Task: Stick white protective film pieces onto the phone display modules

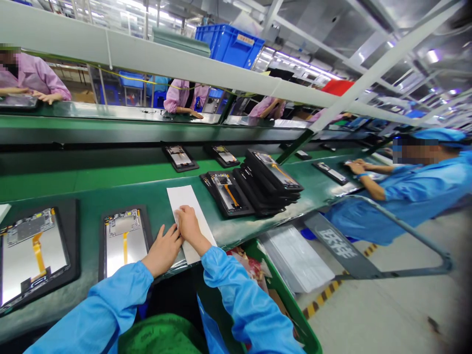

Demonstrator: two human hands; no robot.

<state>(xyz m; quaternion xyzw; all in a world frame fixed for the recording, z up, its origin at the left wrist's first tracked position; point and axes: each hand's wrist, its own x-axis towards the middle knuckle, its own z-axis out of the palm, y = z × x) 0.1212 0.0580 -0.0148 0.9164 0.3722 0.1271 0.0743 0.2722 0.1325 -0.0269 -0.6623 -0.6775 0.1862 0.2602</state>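
Note:
A white sheet [180, 196] lies on the green bench in front of me. My right hand [191, 227] rests on it with the fingers curled together; anything in the fingertips is hidden. Beside it, my left hand [162, 250] lies with its fingers stretched out, their tips at the sheet's left edge and close to the right hand. To the left is an opened tablet [120, 246] with an orange ribbon cable on a black pad. Farther left lies a second opened tablet [47, 253]. Right of the sheet stands a pile of black-backed tablets [273, 172].
Two tablets [180, 158] lie on the bright green belt [96, 172] behind. Below the bench's right edge is a green bin [308, 329] with scraps, beside a grey trolley [342, 246]. A co-worker in blue [413, 182] sits at the right; others in pink work across the line.

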